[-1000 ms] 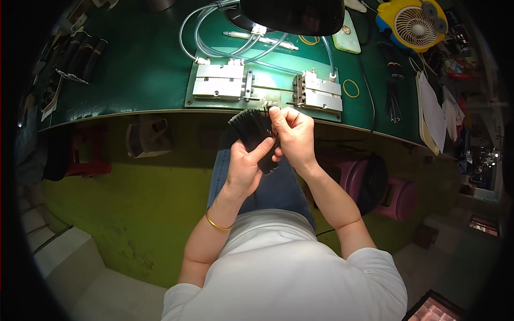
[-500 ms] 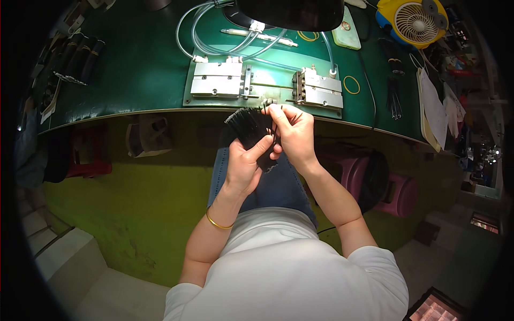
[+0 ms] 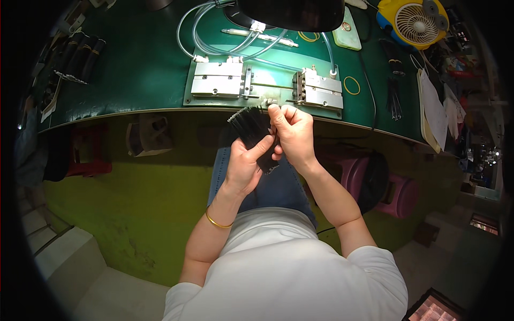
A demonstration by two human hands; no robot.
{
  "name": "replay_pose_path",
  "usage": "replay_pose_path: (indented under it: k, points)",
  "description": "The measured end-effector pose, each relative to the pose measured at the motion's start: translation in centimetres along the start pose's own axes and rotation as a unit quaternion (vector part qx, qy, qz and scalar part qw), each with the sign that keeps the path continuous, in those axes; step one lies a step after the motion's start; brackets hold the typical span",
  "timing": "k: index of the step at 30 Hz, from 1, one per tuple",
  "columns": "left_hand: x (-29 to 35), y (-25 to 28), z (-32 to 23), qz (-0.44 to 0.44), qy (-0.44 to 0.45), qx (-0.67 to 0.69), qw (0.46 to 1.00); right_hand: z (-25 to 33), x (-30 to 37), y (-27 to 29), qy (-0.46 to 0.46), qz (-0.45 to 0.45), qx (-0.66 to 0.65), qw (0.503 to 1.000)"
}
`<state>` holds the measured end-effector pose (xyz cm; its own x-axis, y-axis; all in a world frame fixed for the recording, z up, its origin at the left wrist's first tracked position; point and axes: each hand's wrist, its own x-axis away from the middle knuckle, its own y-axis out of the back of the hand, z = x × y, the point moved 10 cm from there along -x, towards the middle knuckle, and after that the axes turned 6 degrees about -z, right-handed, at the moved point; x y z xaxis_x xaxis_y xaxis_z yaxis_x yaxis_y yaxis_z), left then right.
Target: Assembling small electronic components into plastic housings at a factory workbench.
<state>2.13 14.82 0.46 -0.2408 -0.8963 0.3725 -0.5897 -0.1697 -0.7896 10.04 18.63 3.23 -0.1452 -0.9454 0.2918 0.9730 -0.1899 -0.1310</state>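
Note:
A fanned bundle of thin black wires [image 3: 248, 124] lies in my left hand [image 3: 245, 163], just off the table's front edge. My left thumb presses across the wires, and their lower ends stick out below the palm. At the bundle's right side, my right hand [image 3: 293, 134] is closed in a pinch, thumb against forefinger. Dark wire shows between the two hands; how many strands the right fingers grip is hidden. Right beyond the hands sits a metal fixture [image 3: 217, 85] with two silver blocks on a plate.
Clear air tubes [image 3: 195, 37] loop to the fixture beneath a black lamp [image 3: 289, 13]. Behind it lies a white pen [image 3: 259, 37]. More black wire bundles [image 3: 80, 56] rest at the left, others [image 3: 394, 99] at the right, near a yellow fan [image 3: 417, 24]. A pink stool [image 3: 401, 195] stands below.
The wire bundle has tilted slightly and shifted a little right in my left hand. Dark strands that stuck out across my right fingers no longer show there.

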Motion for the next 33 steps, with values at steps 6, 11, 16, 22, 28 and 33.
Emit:
replay_pose_path:
  k: [6, 11, 16, 22, 28, 33]
  points:
    - [0.2, -0.1, -0.1, 0.016, 0.005, -0.021, 1.0, 1.2, 0.7, -0.7, 0.043, 0.021, 0.006, 0.999]
    - [0.2, 0.3, 0.2, -0.015, 0.002, 0.007, 1.0, 0.9, 0.6, -0.4, 0.026, 0.012, 0.021, 0.999]
    - [0.0, 0.5, 0.3, -0.014, 0.005, 0.013, 1.0, 0.4, 0.1, 0.1, 0.016, -0.019, 0.011, 1.0]
    - [-0.2, 0.3, 0.1, -0.011, 0.005, 0.011, 1.0, 0.2, -0.2, 0.2, 0.023, -0.014, 0.001, 1.0]
    - [-0.1, 0.3, 0.0, -0.016, -0.011, -0.003, 1.0, -0.1, 0.0, 0.4, 0.005, -0.016, -0.002, 1.0]
    - [0.2, 0.6, -0.1, -0.033, -0.009, -0.021, 0.999, 0.0, 0.4, 0.4, 0.01, -0.013, 0.005, 1.0]
